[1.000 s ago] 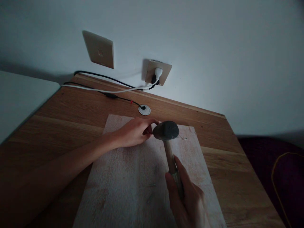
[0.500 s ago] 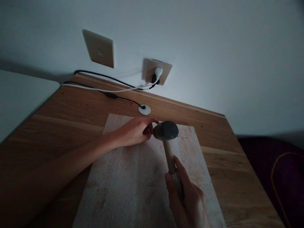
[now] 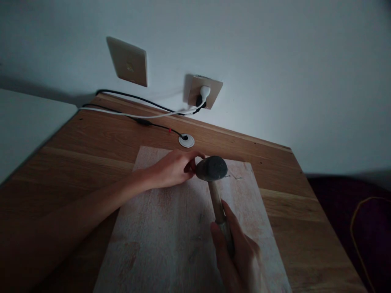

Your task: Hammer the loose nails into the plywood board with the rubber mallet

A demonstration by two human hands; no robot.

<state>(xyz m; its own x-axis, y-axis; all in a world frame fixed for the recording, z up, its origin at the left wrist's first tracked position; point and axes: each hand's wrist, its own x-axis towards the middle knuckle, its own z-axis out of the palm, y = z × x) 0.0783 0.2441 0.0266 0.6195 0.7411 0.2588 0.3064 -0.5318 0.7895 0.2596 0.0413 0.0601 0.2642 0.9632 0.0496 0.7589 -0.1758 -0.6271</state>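
Note:
My right hand is wrapped round the handle of a mallet with a dark, rubber-looking head. The head is over the far part of a pale, worn wooden board. Close to the left side of the mallet head, my left hand rests at the board, thumb and fingers pinched together. Whatever is between those fingertips is hidden behind the mallet head. To the right of the head lies a thin bent piece of metal, like a nail.
The board lies on a wooden desk against a wall. Behind it are a cable grommet, a black cable, a white cable and a wall socket with plugs. A white panel stands at left.
The mallet head and my right hand have shifted slightly left, the head a little closer to my left fingers. My left hand keeps its pinch in about the same place.

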